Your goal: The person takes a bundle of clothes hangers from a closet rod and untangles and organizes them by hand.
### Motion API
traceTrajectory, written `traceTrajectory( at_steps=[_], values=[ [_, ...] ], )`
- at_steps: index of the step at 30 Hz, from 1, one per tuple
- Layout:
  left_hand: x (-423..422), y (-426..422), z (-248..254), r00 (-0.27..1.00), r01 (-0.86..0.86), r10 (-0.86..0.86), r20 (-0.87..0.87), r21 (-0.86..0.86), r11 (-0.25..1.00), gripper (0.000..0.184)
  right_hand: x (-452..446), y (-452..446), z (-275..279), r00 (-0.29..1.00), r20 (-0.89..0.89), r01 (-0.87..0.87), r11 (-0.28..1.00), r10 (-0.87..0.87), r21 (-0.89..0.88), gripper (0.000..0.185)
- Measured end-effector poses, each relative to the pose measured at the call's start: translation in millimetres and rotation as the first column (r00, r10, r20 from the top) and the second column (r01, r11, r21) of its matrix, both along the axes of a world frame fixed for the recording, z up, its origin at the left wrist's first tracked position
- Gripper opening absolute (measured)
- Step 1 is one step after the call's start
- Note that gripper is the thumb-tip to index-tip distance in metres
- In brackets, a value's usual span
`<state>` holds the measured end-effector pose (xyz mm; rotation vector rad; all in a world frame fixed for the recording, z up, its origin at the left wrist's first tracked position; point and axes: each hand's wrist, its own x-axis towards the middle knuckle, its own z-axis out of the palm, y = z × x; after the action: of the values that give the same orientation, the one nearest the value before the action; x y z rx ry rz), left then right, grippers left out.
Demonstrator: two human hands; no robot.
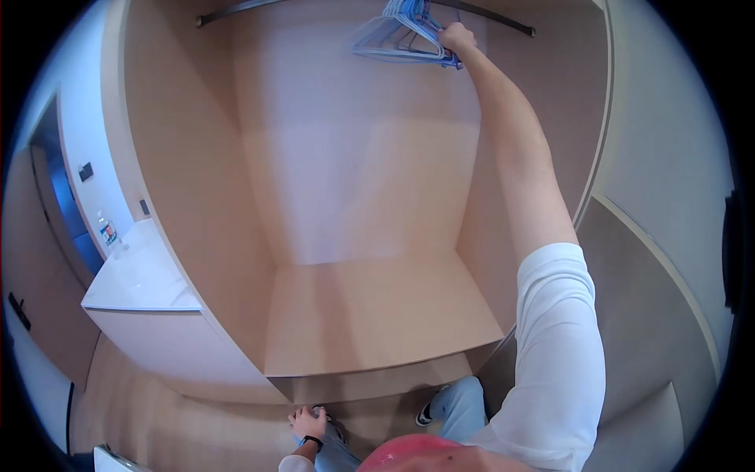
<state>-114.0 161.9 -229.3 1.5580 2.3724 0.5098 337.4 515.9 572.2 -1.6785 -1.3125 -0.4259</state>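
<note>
High in the wardrobe, my right hand is closed on the right side of a bunch of hangers. Those hangers are pale blue and white, bundled close together, and the tops of their hooks run out of view. My right arm stretches up and forward, hiding part of the wardrobe's right wall. Down by my leg, my left hand lies over the knee of my light blue jeans with its fingers somewhat spread. It holds nothing, and a dark band circles that wrist.
A dark rail crosses the top of the wooden wardrobe. To the left, a bottle stands on a white counter. Beyond it is a door with a black handle. A grey panel stands on the right.
</note>
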Motion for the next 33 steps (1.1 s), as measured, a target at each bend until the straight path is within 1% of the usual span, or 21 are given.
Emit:
traceTrajectory(
  at_steps=[2, 5, 8, 11, 14, 16, 17, 20, 21, 23, 26, 27, 30, 31, 33],
  values=[
    [3, 1, 2, 1.0, -0.004, 0.004, -0.006, -0.003, 1.0, 0.042, 7, 12, 8, 0.999, 0.0, 0.054, 0.998, -0.055, -0.041, 0.041],
    [-1, 3, -10, 1.0, 0.0, 0.0, -0.001, 0.011, 1.0, 0.043, 56, 92, 35, 0.968, 0.21, 0.14, 0.99, -0.137, 0.002, 0.042],
    [-1, 2, -4, 1.0, -0.02, 0.02, -0.009, -0.012, 1.0, 0.043, 46, 69, 18, 0.986, 0.135, 0.087, 0.991, -0.1, 0.105, 0.043],
    [-4, 2, -7, 1.0, -0.004, 0.004, 0.006, -0.017, 1.0, 0.043, 32, 20, 13, 1.0, 0.002, -0.006, 1.0, 0.007, -0.024, 0.044],
    [-4, 2, -5, 1.0, -0.011, 0.012, 0.014, -0.013, 1.0, 0.042, 35, 12, 7, 0.999, 0.036, -0.034, 0.997, 0.031, 0.076, 0.043],
    [-6, 0, -2, 1.0, -0.008, 0.008, 0.0, -0.015, 1.0, 0.04, 15, -11, -14, 0.999, 0.007, 0.046, 0.952, -0.05, 0.301, 0.032],
    [-5, 1, -1, 1.0, -0.006, 0.006, -0.004, -0.016, 1.0, 0.039, 6, -19, -17, 0.996, -0.012, 0.085, 0.909, -0.087, 0.409, 0.028],
    [-6, 0, -5, 1.0, -0.01, 0.01, 0.017, 0.018, 1.0, 0.036, 27, 0, 4, 0.995, 0.003, 0.093, 0.915, -0.103, 0.392, 0.03],
    [-8, 3, -9, 1.0, -0.007, 0.006, 0.01, 0.063, 0.998, 0.035, 41, 11, 12, 0.995, 0.088, -0.005, 0.883, -0.041, 0.469, 0.03],
    [-13, -1, -28, 1.0, -0.008, 0.007, 0.006, 0.158, 0.987, 0.032, 28, -6, 31, 0.99, 0.137, -0.036, 0.911, -0.023, 0.41, 0.03],
    [-28, 2, -42, 0.993, 0.029, -0.044, 0.108, 0.137, 0.99, 0.031, 35, 14, 49, 0.975, 0.219, -0.1, 0.946, 0.032, 0.307, 0.032],
    [-16, -4, 5, 0.997, -0.005, -0.003, 0.082, 0.093, 0.996, 0.031, 45, 27, 51, 0.97, 0.234, -0.12, 0.958, 0.058, 0.26, 0.034],
    [-20, 3, 0, 0.998, -0.021, 0.017, 0.059, 0.07, 0.997, 0.031, 72, 75, 58, 0.955, 0.245, -0.197, 0.976, 0.168, 0.098, 0.038],
    [-25, 6, -3, 0.996, 0.09, -0.09, 0.019, 0.004, 0.996, 0.064, 83, 96, 54, 0.946, 0.242, -0.228, 0.973, 0.214, 0.031, 0.039],
    [-21, 11, -8, 0.996, 0.087, -0.089, -0.024, -0.047, 0.995, 0.06, 101, 131, 44, 0.924, 0.227, -0.293, 0.952, 0.307, -0.09, 0.043]
  ],
)
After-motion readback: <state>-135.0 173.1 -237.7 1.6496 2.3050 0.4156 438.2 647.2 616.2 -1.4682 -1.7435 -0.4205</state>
